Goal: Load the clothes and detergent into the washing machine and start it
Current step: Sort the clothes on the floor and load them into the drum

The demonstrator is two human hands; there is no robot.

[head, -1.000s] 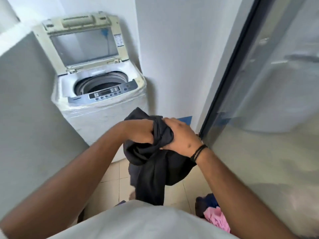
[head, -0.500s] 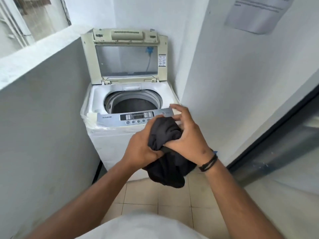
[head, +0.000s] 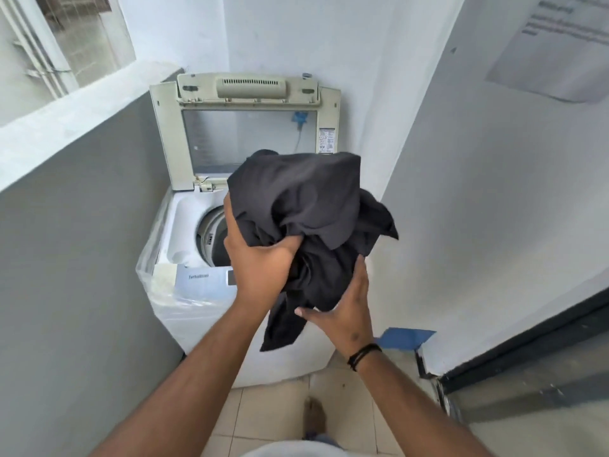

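Dark garment (head: 306,206) raised since half-second ago, now bunched above washer drum (head: 214,235). Left grip (head: 260,258) clutching cloth; right grip (head: 342,311) cupping beneath, fingers hidden. Drop into drum looks next.

Both hands (head: 263,258) grip black garment (head: 306,206) over washer (head: 184,225) (lid up).

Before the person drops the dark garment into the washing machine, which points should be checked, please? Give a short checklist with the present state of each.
1. Beige hinged lid raised: ok.
2. Round drum opening free of obstruction: cannot tell, cloth hides most of it.
3. Dark grey crumpled garment held by both hands: ok, left hand, right hand.
4. Garment above drum: ok.
5. Hanging tail clear of the grey control panel: not ok.
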